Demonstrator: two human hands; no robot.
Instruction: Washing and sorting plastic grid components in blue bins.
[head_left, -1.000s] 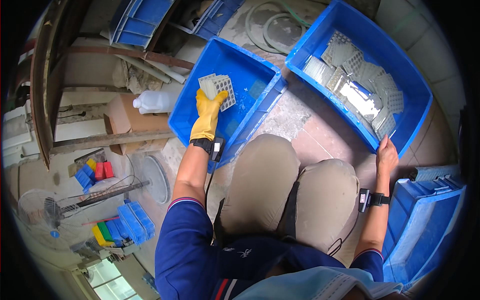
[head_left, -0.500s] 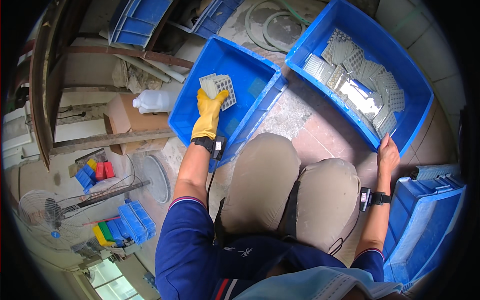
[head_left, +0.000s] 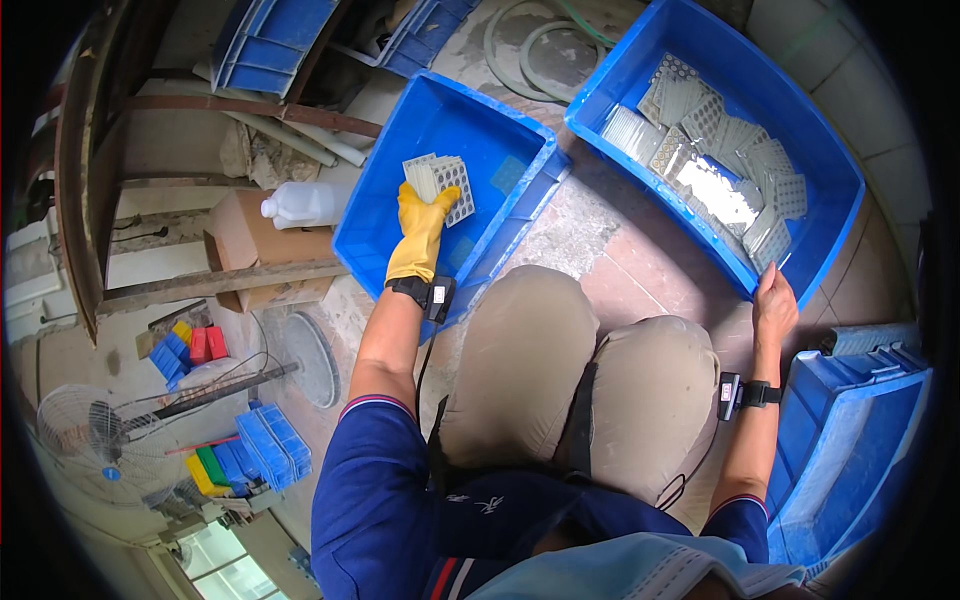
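My left hand point(head_left: 422, 222), in a yellow rubber glove, is closed on a fanned stack of thin pale plates with rows of dark round dots point(head_left: 440, 180). It holds them inside a blue plastic bin point(head_left: 500, 140) on the left. My bare right hand point(head_left: 776, 305) grips the near rim of a second blue bin point(head_left: 822, 190), its fingers bent over the edge. Many similar dotted plates point(head_left: 735, 138) lie piled in that bin, some under liquid that reflects bright light.
Another blue bin point(head_left: 840, 450) stands to my lower right. Left of the bins are a white plastic jug point(head_left: 305, 204), a cardboard box point(head_left: 262, 245) and a wooden frame point(head_left: 220, 284). A pale hose point(head_left: 530, 60) lies coiled behind, and a fan point(head_left: 105, 430) stands lower left.
The gloved left hand and the plates in it have shifted very slightly toward me within the left bin. My right hand stays on the rim.
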